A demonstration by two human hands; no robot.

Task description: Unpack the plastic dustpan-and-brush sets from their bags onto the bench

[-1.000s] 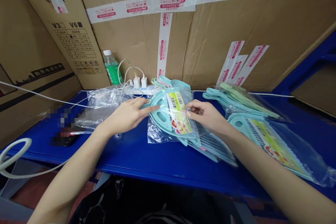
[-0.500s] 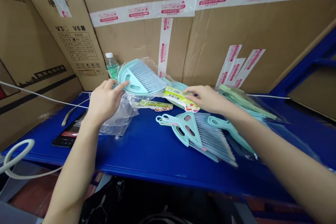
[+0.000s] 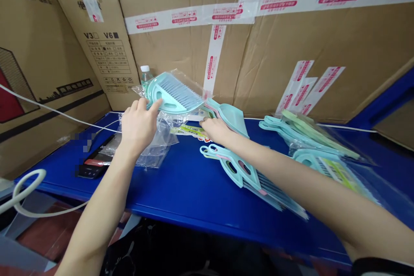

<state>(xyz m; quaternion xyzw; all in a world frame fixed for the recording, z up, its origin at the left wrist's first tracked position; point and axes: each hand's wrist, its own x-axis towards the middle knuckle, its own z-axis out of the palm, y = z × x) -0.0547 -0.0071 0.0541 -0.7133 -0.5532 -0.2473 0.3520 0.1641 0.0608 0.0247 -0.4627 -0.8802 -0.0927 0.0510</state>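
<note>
My left hand (image 3: 139,123) holds up a mint-green plastic hand brush (image 3: 171,95), its grey bristles pointing right, with a transparent plastic bag (image 3: 160,148) bunched beneath it. My right hand (image 3: 215,130) reaches to the base of a mint dustpan (image 3: 231,116), and its fingertips lie just above a yellow-green printed card (image 3: 187,130) on the bag's far side. Whether that hand grips anything is hidden. A pile of mint brushes (image 3: 249,177) lies below my right forearm.
Bagged mint sets (image 3: 310,142) lie at the right of the blue table (image 3: 181,198). A phone (image 3: 93,164) sits at left, with a white cable (image 3: 26,189) beyond. A green-capped bottle (image 3: 146,74) stands against the cardboard boxes (image 3: 323,43).
My right hand has moved left, from the printed card area to the dustpan. The left hand still raises the brush, which left the bag after the earliest frame. My view has shifted slightly.
</note>
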